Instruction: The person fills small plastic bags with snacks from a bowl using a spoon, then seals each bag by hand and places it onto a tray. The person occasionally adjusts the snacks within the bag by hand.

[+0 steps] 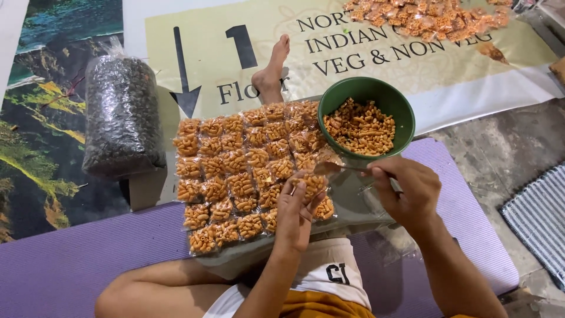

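A sheet of several small clear pouches (pixel 241 176) filled with orange curled snacks lies across my lap. My left hand (pixel 296 212) holds the sheet's near right corner, fingers pinching one pouch there. My right hand (pixel 409 191) grips a metal spoon (pixel 335 168) whose bowl points left toward that pouch. Just beyond the spoon stands a green bowl (pixel 395 106) half full of loose orange snacks (pixel 360 128).
A big clear bag of dark seeds (pixel 122 118) stands at the left on a printed banner (pixel 194 35). More filled orange pouches (pixel 429 17) are heaped at the top right. I sit on a purple mat (pixel 65 265); a striped rug (pixel 538 218) lies right. My bare foot (pixel 272 68) rests beyond the sheet.
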